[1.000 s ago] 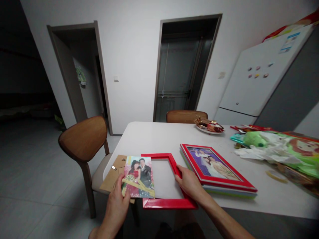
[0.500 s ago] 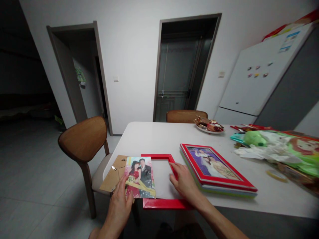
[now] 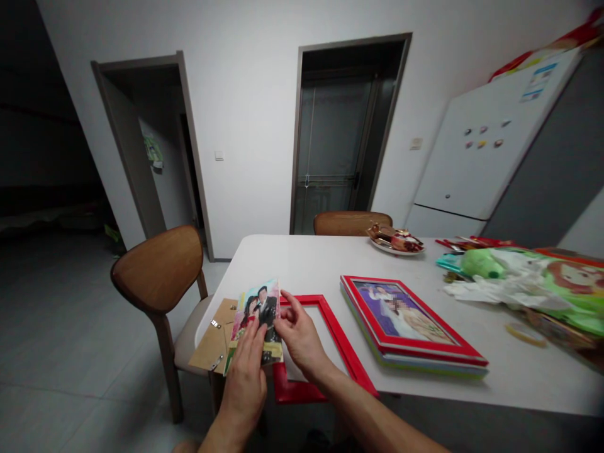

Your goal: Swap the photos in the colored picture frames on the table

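Observation:
A photo print (image 3: 268, 308) of a couple, with a yellowish strip across its lower part, is tilted up over the table's near left edge. My left hand (image 3: 248, 358) holds it from the lower left, fingers across its front. My right hand (image 3: 304, 336) grips its right edge between thumb and fingers. Beneath my right hand lies an empty red picture frame (image 3: 346, 346), with white tabletop visible through its opening. Partly hidden behind the photo is a brown backing board (image 3: 214, 333) with metal clips, sticking out past the table edge.
Right of the red frame is a stack of frames, topped by a red framed wedding picture (image 3: 410, 314). A roll of tape (image 3: 526, 335), plastic bags (image 3: 523, 277) and a plate (image 3: 396, 245) of items share the white table (image 3: 292, 258). Wooden chairs (image 3: 160, 270) stand beside it.
My right hand has left the red frame's right side and moved left onto the photo's edge. The photo has tipped up. The red frame has turned slightly.

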### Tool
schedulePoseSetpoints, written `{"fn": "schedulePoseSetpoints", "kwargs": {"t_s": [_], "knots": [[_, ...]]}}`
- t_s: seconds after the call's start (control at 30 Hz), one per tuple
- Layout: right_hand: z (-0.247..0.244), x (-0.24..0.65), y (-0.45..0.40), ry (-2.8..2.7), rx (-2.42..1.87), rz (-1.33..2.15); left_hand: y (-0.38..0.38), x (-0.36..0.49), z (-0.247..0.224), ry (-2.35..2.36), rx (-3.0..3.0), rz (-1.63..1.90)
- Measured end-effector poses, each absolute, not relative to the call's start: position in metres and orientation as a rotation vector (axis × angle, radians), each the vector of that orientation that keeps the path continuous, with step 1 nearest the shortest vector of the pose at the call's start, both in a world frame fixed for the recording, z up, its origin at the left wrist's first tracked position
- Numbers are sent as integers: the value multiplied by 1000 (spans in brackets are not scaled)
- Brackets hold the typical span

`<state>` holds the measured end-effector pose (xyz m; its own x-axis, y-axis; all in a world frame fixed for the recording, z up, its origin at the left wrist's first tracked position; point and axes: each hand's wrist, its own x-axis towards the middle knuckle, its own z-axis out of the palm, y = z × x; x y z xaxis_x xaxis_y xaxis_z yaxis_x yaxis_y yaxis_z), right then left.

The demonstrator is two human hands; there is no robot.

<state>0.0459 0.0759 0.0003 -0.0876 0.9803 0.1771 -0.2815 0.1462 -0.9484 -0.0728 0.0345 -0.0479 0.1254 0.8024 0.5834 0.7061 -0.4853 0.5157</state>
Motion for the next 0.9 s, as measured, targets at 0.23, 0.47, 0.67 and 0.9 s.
{"fn": "schedulePoseSetpoints", "kwargs": {"t_s": [0.23, 0.47, 0.67, 0.9], "knots": [[-4, 57, 71, -868, -985, 1483, 33, -55, -10, 1339, 1448, 1726], [-25, 97, 84, -675, -837, 1496, 25, -20, -18, 1044, 1125, 1522], [-26, 147, 107, -939, -1116, 1354, 21, -23, -40, 1388, 1564, 1228], [-43, 153, 121, -1261, -1444, 1069, 19, -24, -59, 1475, 2028, 1060]]}}
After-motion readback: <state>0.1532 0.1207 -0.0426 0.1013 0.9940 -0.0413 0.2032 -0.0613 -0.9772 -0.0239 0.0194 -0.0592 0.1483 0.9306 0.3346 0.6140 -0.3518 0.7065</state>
